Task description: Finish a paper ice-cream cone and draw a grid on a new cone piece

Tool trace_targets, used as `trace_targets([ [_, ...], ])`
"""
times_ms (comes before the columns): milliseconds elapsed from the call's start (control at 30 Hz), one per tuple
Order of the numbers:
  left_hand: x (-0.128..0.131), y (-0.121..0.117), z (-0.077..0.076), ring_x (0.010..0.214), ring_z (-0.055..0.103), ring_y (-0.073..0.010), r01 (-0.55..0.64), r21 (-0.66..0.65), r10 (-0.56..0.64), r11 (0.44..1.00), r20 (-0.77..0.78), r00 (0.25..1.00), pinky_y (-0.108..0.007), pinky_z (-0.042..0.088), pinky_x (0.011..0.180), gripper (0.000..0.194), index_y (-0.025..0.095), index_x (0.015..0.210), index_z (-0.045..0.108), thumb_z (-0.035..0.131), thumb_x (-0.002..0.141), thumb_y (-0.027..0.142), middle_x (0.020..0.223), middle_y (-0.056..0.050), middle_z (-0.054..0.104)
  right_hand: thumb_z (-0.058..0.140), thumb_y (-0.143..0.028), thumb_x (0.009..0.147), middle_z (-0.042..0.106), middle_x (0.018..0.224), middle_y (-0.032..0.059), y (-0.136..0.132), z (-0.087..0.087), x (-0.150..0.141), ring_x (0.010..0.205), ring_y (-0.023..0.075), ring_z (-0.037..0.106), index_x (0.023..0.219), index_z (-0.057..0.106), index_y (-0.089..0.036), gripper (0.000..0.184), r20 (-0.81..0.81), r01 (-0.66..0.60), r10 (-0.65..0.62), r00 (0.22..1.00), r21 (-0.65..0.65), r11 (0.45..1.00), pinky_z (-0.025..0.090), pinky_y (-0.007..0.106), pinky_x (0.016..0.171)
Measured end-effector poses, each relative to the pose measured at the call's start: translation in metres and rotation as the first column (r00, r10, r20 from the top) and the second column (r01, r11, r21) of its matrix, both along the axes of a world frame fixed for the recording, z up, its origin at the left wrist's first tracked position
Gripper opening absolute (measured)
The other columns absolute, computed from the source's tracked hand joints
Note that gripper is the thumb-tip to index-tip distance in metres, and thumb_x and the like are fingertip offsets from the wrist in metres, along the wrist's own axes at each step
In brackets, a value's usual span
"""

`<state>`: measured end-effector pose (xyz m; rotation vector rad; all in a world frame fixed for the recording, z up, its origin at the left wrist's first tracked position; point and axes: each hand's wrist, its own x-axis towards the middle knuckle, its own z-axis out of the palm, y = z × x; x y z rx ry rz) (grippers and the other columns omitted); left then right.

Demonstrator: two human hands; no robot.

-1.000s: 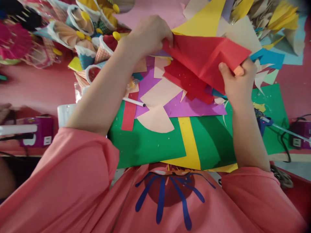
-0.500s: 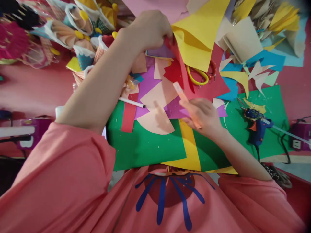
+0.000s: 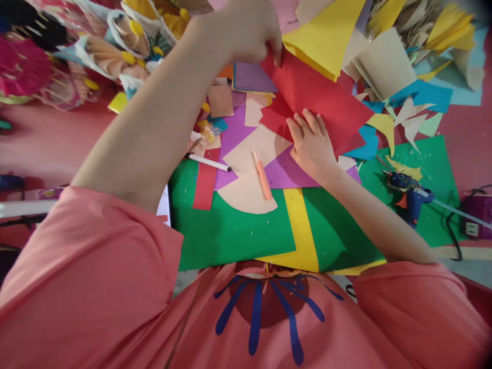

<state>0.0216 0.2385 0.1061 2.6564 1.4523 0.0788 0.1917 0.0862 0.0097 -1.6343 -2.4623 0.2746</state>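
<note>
My left hand reaches across the top of the table, its fingers closed on the upper left corner of a red sheet of paper. That corner is lifted, and the sheet slopes down to the right. My right hand lies on the sheet's lower edge with fingers spread. Left of it, a slim orange stick-like tool with a pale end rests on peach paper pieces. A white marker with a black tip lies further left. A folded yellow sheet partly covers the red paper's top.
A blue glue gun sits at the right on the green board. Paper scraps cluster behind it. Decorated cones crowd the upper left. Part of a phone-like screen shows beside my left arm.
My right hand has put the orange tool down on the peach paper and moved up onto the red sheet. The red sheet has swung out to the right and now covers the yellow-handled scissors.
</note>
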Motion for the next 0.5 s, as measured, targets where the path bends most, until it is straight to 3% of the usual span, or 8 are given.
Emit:
trace_targets([
  [100,-0.002,-0.002,0.003,0.127,0.056,-0.0284,0.084,-0.068,-0.095,0.994,-0.186,0.978,-0.043,0.043,0.107,0.039,0.013,0.125,0.065,0.048,0.091,0.005,0.120,-0.001,0.070,0.040,0.001,0.088,0.051,0.146,0.0193,0.015,0.005,0.006,0.147,0.0382,0.031,0.142,0.047,-0.011,0.056,0.048,0.004,-0.005,0.999,0.024,1.000,0.023,0.069,0.117],
  [233,-0.012,0.001,0.002,0.113,0.063,-0.0221,0.064,-0.093,-0.074,0.994,-0.112,0.991,-0.040,0.046,0.101,0.042,0.011,0.123,0.067,0.044,0.089,0.002,0.108,0.002,0.073,0.047,-0.001,0.091,0.035,0.159,0.0117,0.029,0.015,0.016,0.151,0.0373,0.022,0.143,0.046,-0.024,0.057,0.021,0.042,-0.045,0.999,0.116,0.992,0.015,0.073,0.114],
  [333,-0.018,0.005,-0.002,0.106,0.065,-0.0191,0.074,-0.091,-0.079,0.993,-0.058,0.995,-0.039,0.047,0.100,0.041,0.011,0.119,0.069,0.048,0.085,0.001,0.104,0.003,0.074,0.047,-0.004,0.095,0.028,0.163,0.0099,0.045,0.018,0.024,0.152,0.0330,0.021,0.145,0.044,-0.028,0.055,0.022,0.081,-0.085,0.996,0.136,0.987,0.020,0.067,0.114],
  [400,-0.021,0.005,-0.003,0.106,0.065,-0.0186,0.077,-0.084,-0.081,0.994,-0.046,0.996,-0.038,0.047,0.100,0.037,0.012,0.119,0.070,0.051,0.088,0.005,0.109,0.001,0.074,0.043,-0.007,0.097,0.025,0.163,0.0157,0.057,0.021,0.029,0.149,0.0342,0.028,0.149,0.039,-0.023,0.054,0.102,0.084,-0.099,0.990,0.140,0.987,0.034,0.058,0.110],
  [433,-0.022,0.005,-0.003,0.106,0.065,-0.0186,0.075,-0.082,-0.079,0.994,-0.043,0.996,-0.036,0.047,0.100,0.036,0.012,0.119,0.070,0.051,0.088,0.007,0.111,0.000,0.074,0.042,-0.006,0.097,0.029,0.160,0.0192,0.064,0.023,0.031,0.144,0.0347,0.038,0.151,0.035,-0.021,0.056,0.166,0.095,-0.116,0.979,0.135,0.986,0.043,0.052,0.103],
  [500,-0.024,0.001,0.000,0.107,0.065,-0.0199,0.046,-0.078,-0.049,0.996,-0.035,0.998,-0.034,0.048,0.098,0.039,0.011,0.120,0.069,0.049,0.087,0.006,0.114,-0.001,0.073,0.043,-0.005,0.095,0.054,0.143,0.0222,0.077,0.031,0.036,0.120,0.0298,0.063,0.155,0.025,-0.016,0.064,0.299,0.099,-0.130,0.945,0.115,0.988,0.052,0.039,0.085],
])
